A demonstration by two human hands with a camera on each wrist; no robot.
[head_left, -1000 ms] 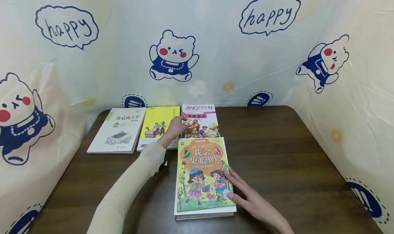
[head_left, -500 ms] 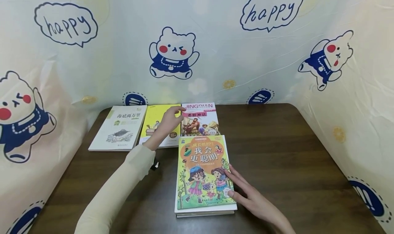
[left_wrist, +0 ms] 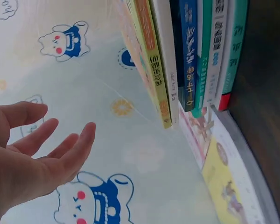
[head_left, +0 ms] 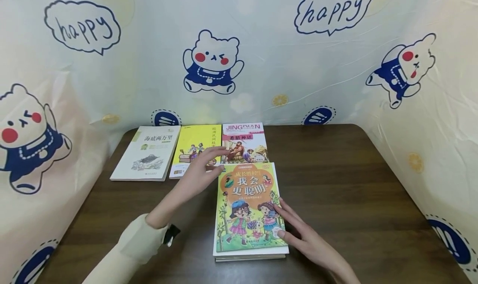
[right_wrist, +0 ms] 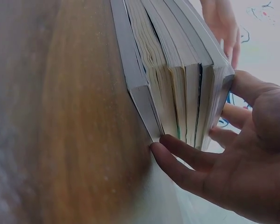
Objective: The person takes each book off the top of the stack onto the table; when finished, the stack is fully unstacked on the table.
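Book stack (head_left: 246, 184): sitting mid-table (head_left: 343, 184), yellow-green cartoon cover on top
Left hand (head_left: 196, 174): fingers loose and spread, nothing in them, right by the stack's far left corner
Right hand (head_left: 310, 240): fairly straight fingers just resting along its right edge
Back row: white book (head_left: 147, 153), yellow book (head_left: 196, 134), JINGDIAN one (head_left: 242, 143)

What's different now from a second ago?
The left hand has drawn back toward the person, from the left edge of the JINGDIAN book to beside the far left corner of the stack, holding nothing. The right hand still rests at the stack's right side. The stack, JINGDIAN book, yellow book and white book stayed put.
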